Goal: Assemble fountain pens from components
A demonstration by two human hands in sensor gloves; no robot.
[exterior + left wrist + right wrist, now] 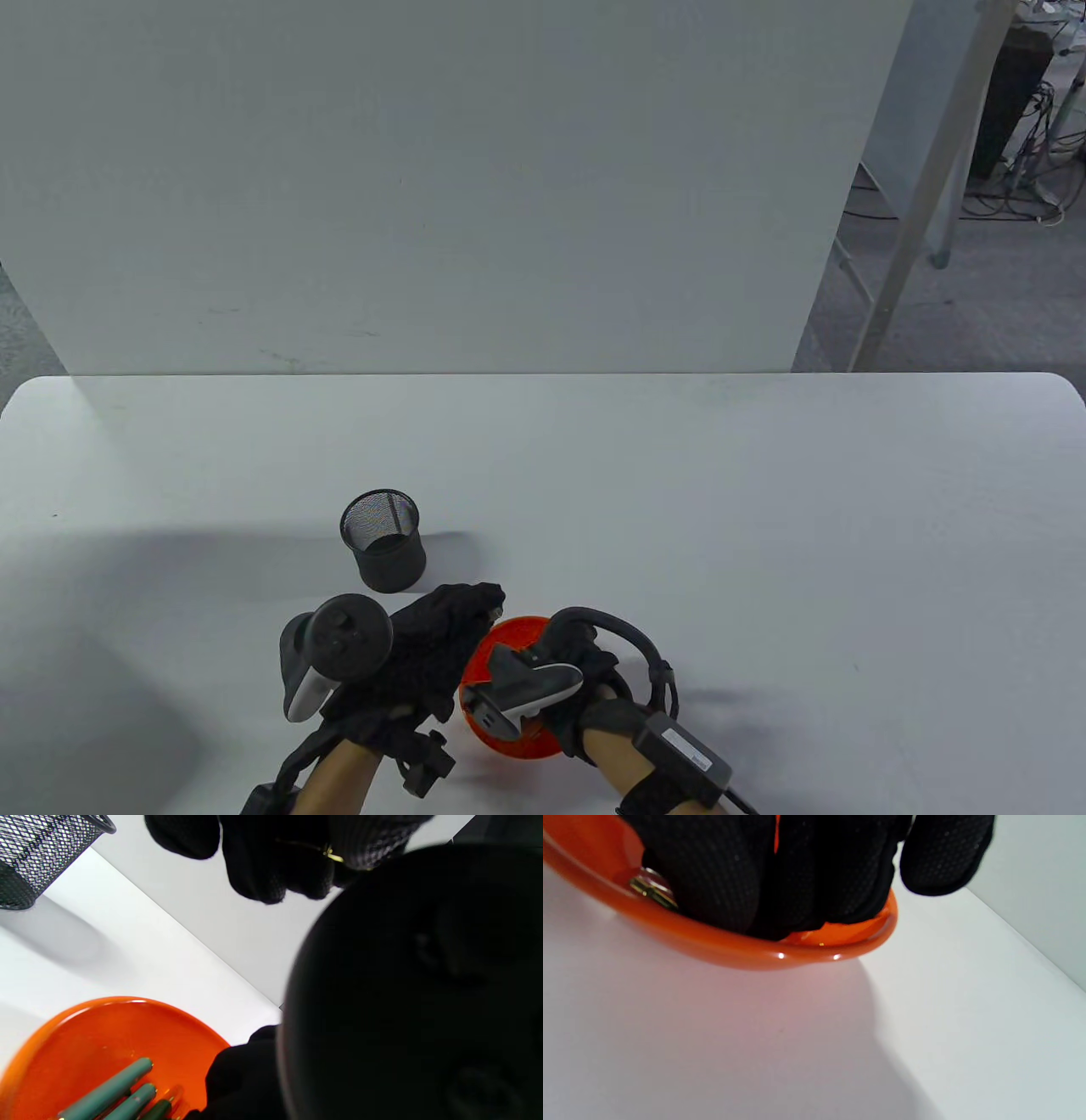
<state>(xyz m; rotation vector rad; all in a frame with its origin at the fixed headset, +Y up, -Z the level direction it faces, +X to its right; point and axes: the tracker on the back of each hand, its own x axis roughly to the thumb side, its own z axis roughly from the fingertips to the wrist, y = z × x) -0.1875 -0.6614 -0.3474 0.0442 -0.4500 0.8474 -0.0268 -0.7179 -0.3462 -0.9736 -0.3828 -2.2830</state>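
Observation:
An orange bowl sits at the table's front edge, mostly covered by both hands. In the left wrist view the bowl holds several green pen parts. My left hand hovers over the bowl's left rim with its fingers curled. A small gold glint shows among them, and I cannot tell what it is. My right hand reaches down into the bowl. Its fingers rest inside, next to a gold metal piece. What they grip is hidden.
A black mesh pen cup stands upright just behind the left hand and also shows in the left wrist view. A white panel stands along the table's far edge. A dark blurred tracker fills the right of the left wrist view.

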